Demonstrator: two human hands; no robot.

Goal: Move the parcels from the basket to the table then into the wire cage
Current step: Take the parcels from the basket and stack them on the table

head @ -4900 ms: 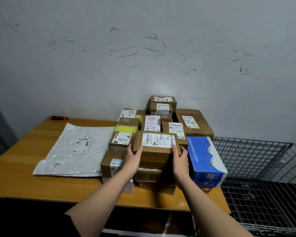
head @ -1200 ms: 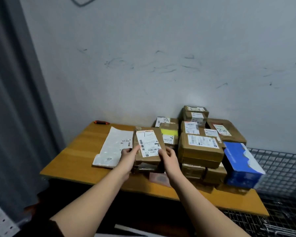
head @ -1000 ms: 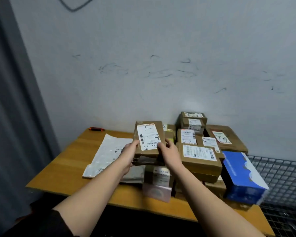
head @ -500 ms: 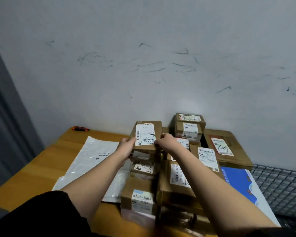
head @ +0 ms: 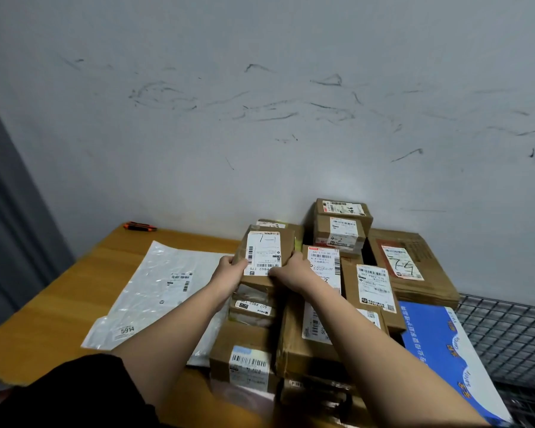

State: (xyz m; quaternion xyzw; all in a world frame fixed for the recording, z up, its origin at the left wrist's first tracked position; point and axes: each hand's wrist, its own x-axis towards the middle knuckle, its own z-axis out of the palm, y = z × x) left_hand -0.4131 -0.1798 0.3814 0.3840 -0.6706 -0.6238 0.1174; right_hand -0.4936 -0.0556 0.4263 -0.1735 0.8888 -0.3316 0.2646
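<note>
A small brown cardboard parcel (head: 267,251) with a white label marked "1-1" sits on top of a stack of parcels on the wooden table (head: 59,304). My left hand (head: 229,273) grips its left side and my right hand (head: 286,271) grips its right front corner. Around it lie several more brown parcels (head: 340,233), piled against the wall. The wire cage (head: 507,329) stands to the right of the table. No basket is in view.
A flat silver mailer bag (head: 161,288) lies on the table's left part. A blue printed box (head: 445,350) sits at the table's right edge. A large flat brown parcel (head: 411,264) lies at the back right. An orange-black tool (head: 139,226) rests by the wall.
Both hands carried the "1-1" parcel up and back from the table's front to the top of a stack. The view has moved closer to the pile.
</note>
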